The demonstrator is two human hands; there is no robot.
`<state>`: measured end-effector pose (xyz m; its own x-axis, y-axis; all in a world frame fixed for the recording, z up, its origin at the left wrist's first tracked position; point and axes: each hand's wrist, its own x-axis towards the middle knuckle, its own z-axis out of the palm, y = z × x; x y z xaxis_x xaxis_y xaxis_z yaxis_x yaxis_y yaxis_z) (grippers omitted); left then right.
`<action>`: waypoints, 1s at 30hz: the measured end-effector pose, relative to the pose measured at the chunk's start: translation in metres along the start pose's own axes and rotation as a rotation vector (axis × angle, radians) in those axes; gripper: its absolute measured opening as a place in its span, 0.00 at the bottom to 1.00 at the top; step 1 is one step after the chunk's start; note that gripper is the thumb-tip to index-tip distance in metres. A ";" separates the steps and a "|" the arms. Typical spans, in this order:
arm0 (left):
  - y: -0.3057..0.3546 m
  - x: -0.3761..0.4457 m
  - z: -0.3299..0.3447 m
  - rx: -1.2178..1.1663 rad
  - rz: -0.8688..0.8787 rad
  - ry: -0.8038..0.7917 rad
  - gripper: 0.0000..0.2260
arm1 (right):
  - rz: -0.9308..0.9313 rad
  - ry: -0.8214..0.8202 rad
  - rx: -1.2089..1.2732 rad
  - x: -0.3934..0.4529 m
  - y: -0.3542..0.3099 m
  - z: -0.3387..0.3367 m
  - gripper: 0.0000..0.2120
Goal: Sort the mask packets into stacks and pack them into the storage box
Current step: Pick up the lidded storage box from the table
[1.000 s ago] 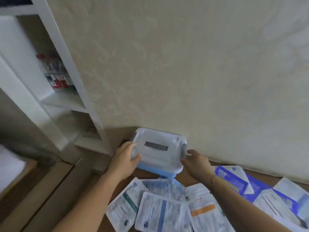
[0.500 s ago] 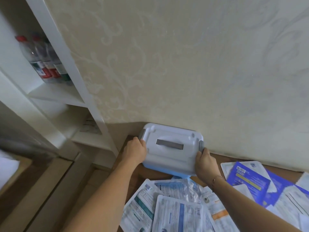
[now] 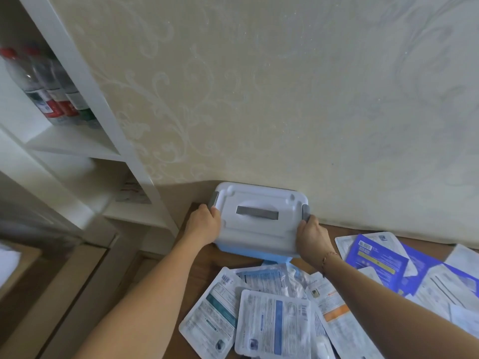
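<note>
A storage box with a white lid, a grey handle and a pale blue base stands on the brown table against the wall. Its lid is on. My left hand grips the box's left end below the grey left latch. My right hand grips the right end, its fingers curled at the grey right latch. Several white mask packets lie fanned out in front of the box. Blue packets lie to the right, overlapping more white ones.
A white shelf unit stands left of the table, holding water bottles on an upper shelf. The table's left edge runs just beside my left hand. A patterned wall rises right behind the box.
My hands slid from the box's front corners to its two ends by the latches. The view shifted so the box sits more central and nearer the wall.
</note>
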<state>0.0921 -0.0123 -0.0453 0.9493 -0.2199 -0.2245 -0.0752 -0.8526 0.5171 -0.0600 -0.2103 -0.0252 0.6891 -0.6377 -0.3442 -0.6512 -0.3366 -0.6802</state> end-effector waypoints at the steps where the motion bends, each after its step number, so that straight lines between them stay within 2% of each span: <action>1: 0.002 -0.004 -0.002 -0.011 -0.001 0.013 0.21 | -0.016 0.009 -0.008 -0.001 0.000 -0.004 0.12; 3: 0.008 -0.017 -0.008 -0.039 0.015 0.040 0.21 | -0.052 0.050 -0.039 -0.008 0.004 -0.016 0.12; 5: 0.019 -0.039 -0.014 -0.105 0.074 0.057 0.17 | -0.108 0.095 -0.089 -0.022 0.018 -0.036 0.09; 7: 0.033 -0.074 -0.013 -0.206 0.149 0.019 0.15 | -0.128 0.129 -0.110 -0.048 0.043 -0.064 0.09; 12: 0.065 -0.192 0.037 -0.361 0.303 -0.345 0.17 | -0.011 0.231 -0.087 -0.151 0.144 -0.143 0.09; 14: 0.076 -0.239 0.068 -0.396 0.325 -0.409 0.16 | 0.048 0.246 -0.056 -0.194 0.185 -0.165 0.09; 17: 0.090 -0.299 0.108 -0.415 0.345 -0.358 0.20 | 0.090 0.293 0.014 -0.243 0.237 -0.187 0.08; 20: 0.094 -0.342 0.144 -0.356 0.374 -0.333 0.22 | 0.129 0.326 0.127 -0.270 0.279 -0.200 0.11; 25: 0.099 -0.392 0.183 -0.240 0.336 -0.318 0.21 | 0.176 0.367 0.205 -0.291 0.333 -0.214 0.11; 30: 0.107 -0.416 0.203 -0.131 0.326 -0.278 0.18 | 0.161 0.355 0.119 -0.295 0.367 -0.227 0.08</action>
<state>-0.3724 -0.1083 -0.0640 0.7630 -0.6014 -0.2369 -0.3003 -0.6543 0.6941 -0.5748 -0.3029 -0.0258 0.4155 -0.8821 -0.2218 -0.6860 -0.1438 -0.7132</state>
